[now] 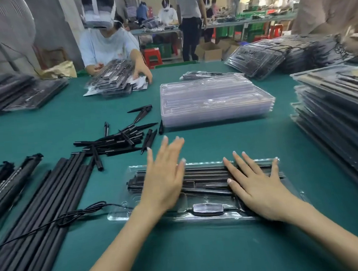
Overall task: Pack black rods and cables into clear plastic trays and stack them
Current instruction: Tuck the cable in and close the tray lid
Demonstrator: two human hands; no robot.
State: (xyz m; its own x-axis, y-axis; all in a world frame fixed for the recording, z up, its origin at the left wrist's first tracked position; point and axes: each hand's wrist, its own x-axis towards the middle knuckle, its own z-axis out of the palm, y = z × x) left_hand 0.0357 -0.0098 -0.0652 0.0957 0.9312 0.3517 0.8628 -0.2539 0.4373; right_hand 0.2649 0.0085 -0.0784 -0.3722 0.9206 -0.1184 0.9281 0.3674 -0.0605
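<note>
Big green table (201,249) takes up pretty much the whole view, with people working at the far side and more benches behind them. Stacks of filled trays (336,113) are piled along the right edge, more sit blurry at the far left, and a pile of empty clear trays (213,99) is in the middle, well beyond the hands. On the left lies a bundle of long black rods (42,217) running diagonally toward the near edge, with a thin black cable (74,215) draped across them and leading into the tray up front. Just past those is a loose heap of short black spikes (119,139). The tray (120,216) being packed lies flat right in front of the person, already loaded with black rods along its length and a small dark block in the near compartment. Both forearms come in from the bottom, angled inward. The left hand (164,178) is over the left part of the tray, palm down, fingers straight and spread, a bit motion-blurred; can't tell if it's actually touching the plastic. The right hand (258,185) lies flat on the right part, fingers splayed out across the rods, thumb pointing toward the left hand. Neither hand is gripping anything, both just loose and flat.
</note>
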